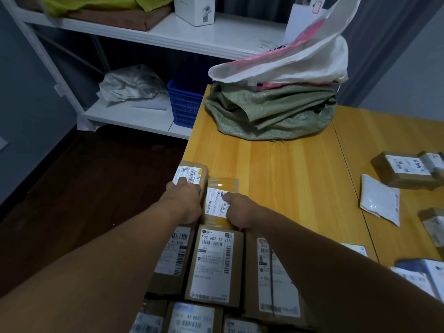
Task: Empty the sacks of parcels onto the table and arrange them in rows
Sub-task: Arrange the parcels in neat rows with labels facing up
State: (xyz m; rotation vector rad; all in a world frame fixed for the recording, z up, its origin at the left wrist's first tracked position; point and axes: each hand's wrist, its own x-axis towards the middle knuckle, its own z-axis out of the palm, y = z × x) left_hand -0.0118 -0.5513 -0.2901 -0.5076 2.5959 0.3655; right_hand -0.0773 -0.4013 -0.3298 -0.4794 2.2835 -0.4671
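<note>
Push both boxes square against the near row of parcels (pixel 213 263), edges flush and labels up, and keep the left one from overhanging the desk (pixel 288 176). The left hand (pixel 185 203) grips the brown box (pixel 193 174) at the desk's left edge, thumb on top. The right hand (pixel 240 212) grips the taped box (pixel 219 188), touching it on the right.

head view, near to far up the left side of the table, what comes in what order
box labelled 502 602-12 815 → taped parcel gripped by the right hand, beside the corner box gripped by the left hand → bare table → green sack → white and pink sack lying on it
</note>
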